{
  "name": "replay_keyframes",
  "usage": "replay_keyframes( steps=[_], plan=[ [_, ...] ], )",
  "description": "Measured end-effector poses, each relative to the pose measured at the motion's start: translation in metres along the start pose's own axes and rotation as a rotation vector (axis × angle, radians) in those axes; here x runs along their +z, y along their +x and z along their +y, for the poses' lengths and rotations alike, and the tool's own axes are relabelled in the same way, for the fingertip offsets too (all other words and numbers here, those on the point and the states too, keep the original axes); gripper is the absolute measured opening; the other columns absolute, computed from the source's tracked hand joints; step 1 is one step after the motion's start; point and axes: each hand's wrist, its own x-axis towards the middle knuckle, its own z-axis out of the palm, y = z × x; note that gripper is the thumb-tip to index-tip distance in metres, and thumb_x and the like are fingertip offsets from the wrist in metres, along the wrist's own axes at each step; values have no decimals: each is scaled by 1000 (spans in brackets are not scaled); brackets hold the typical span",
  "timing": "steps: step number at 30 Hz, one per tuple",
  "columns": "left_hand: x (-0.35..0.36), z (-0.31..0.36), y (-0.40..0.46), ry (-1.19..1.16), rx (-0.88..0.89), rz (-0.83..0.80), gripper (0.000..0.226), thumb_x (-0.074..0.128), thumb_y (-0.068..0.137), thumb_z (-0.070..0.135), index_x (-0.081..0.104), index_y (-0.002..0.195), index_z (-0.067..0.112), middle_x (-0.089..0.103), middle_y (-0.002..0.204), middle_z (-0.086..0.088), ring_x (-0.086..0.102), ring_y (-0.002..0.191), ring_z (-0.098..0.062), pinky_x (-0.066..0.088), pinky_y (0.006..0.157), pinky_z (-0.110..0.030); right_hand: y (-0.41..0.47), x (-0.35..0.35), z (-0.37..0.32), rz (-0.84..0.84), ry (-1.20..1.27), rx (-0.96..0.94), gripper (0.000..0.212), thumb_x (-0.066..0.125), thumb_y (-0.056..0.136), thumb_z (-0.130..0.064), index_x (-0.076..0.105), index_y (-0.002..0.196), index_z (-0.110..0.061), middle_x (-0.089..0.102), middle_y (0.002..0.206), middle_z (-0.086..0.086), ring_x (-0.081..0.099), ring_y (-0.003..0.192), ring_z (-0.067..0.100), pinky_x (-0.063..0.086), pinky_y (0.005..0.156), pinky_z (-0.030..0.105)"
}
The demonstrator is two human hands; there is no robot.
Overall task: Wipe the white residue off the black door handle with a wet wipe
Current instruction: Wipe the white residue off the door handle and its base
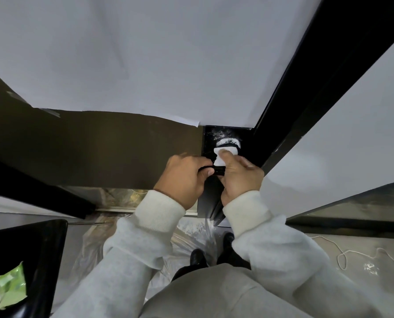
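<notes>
The black door handle [219, 170] sticks out from the black door edge, and only a short piece of it shows between my hands. My left hand [183, 177] grips its free end, fingers curled round it. My right hand [239, 174] holds a folded white wet wipe [221, 157] and presses it with the thumb onto the handle near its base. White residue [229, 141] smears the round base of the handle, with more on the black plate above it [216, 134].
White paper [157, 65] covers the door above the handle, and the black door frame [329, 72] runs diagonally at right. A black chair [42, 249] at lower left carries a green wipe packet [11, 286]. Clear plastic sheeting [191, 230] covers the floor; a white cord [352, 253] lies at right.
</notes>
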Motion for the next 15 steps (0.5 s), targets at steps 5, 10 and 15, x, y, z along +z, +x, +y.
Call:
replay_keyframes(
  steps=[5, 10, 15],
  plan=[
    [1, -3, -1, -5, 16, 16, 20, 56, 97, 29, 71, 93, 17, 71, 83, 0, 58, 82, -23, 43, 76, -37, -2, -29, 1, -8, -559, -545, 38, 76, 82, -39, 63, 60, -11, 48, 46, 2, 44, 47, 19, 43, 54, 30],
    [2, -4, -1, -12, 39, 26, 19, 58, 96, 28, 73, 93, 16, 72, 81, -2, 60, 80, -24, 44, 75, -37, -6, -52, 13, -77, -241, -201, 29, 71, 91, -30, 77, 63, -33, 72, 63, -2, 72, 67, 21, 62, 69, 36],
    [0, -5, 0, -17, 38, 23, 20, 57, 97, 30, 74, 97, 20, 73, 85, 3, 61, 82, -21, 40, 74, -31, 3, -30, 14, -131, -13, 141, 29, 63, 94, 1, 75, 71, -14, 72, 71, 4, 69, 71, 21, 59, 62, 30]
  ],
)
